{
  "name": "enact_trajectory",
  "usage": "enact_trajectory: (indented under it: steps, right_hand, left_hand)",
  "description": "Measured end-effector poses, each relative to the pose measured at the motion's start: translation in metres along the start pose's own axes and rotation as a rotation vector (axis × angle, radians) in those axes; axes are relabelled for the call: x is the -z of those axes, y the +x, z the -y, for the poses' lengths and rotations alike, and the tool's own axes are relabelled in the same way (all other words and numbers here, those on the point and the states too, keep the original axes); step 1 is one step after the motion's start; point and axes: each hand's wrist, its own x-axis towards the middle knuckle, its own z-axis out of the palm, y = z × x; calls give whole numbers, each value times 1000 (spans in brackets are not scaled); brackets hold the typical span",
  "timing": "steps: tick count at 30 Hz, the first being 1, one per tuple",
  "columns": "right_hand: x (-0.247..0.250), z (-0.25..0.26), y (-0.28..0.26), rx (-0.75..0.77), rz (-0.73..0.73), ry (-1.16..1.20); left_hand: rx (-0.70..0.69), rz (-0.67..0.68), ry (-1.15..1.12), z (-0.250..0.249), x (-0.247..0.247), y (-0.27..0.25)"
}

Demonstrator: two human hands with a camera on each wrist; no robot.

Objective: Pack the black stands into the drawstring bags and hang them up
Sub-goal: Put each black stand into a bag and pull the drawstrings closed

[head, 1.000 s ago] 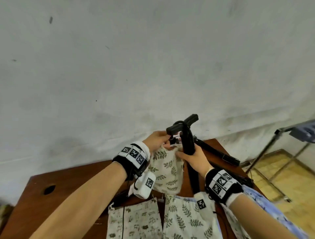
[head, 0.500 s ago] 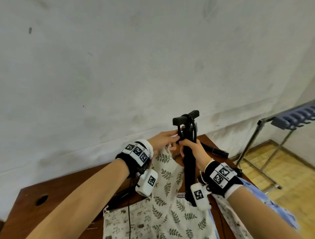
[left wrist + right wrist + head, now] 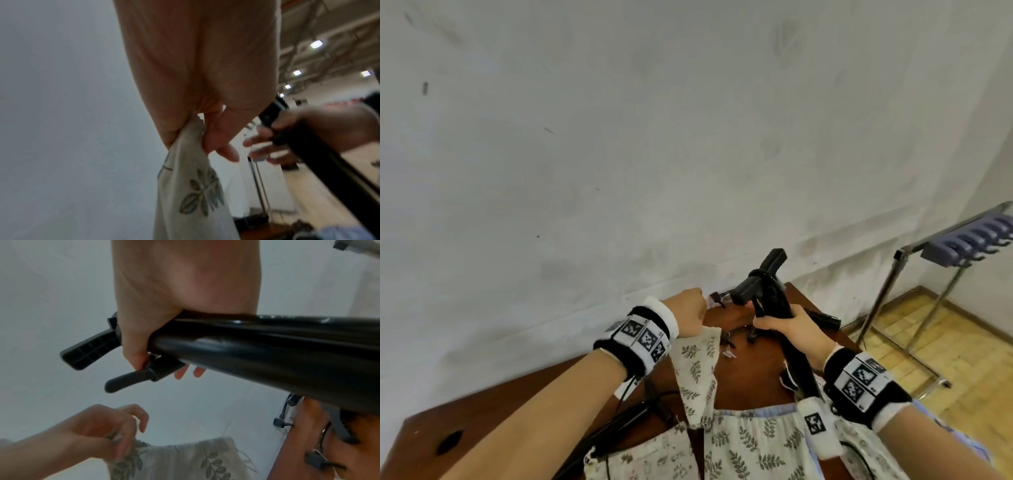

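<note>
Stand: long black tubular stand (image 3: 770,301), rigid, smooth, likely top-heavy; best gripped on the shaft below the head.
Right hand (image 3: 792,330): wrapped round that shaft, above the brown wooden table (image 3: 750,373).
Bag: limp cream leaf-print drawstring bag (image 3: 697,368), hanging beside the stand.
Left hand (image 3: 688,313): pinching the bag's rim.
Change: half a second ago the hands met; now apart, stand tilted away.

A pale grey wall (image 3: 619,154), scuffed with faint dark marks, fills most of the head view. At lower left sits a reddish-brown wooden desk (image 3: 493,407) with a round hole. At right, a metal rack (image 3: 893,291) carrying what may be purple hooks stands on yellowish parquet floor (image 3: 945,342).
</note>
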Motion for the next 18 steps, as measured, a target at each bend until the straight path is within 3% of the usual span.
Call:
enact_trajectory:
  steps: [4, 7, 11, 13, 18]
  right_hand:
    - [-22, 3, -6, -13, 156, -29]
    - [-39, -4, -4, 0, 262, 4]
    - [-54, -8, -4, -24, 243, 65]
    - [-59, -10, -2, -20, 222, 65]
    - [-69, -11, -2, -44, 267, 48]
  left_hand:
    - [11, 12, 152, 0, -8, -2]
    - [-28, -38, 38, 3, -8, 0]
    - [-79, -188, -171, 7, 5, -7]
    - [-91, -202, -213, 9, 10, -11]
    - [-84, -207, 37, 10, 11, -6]
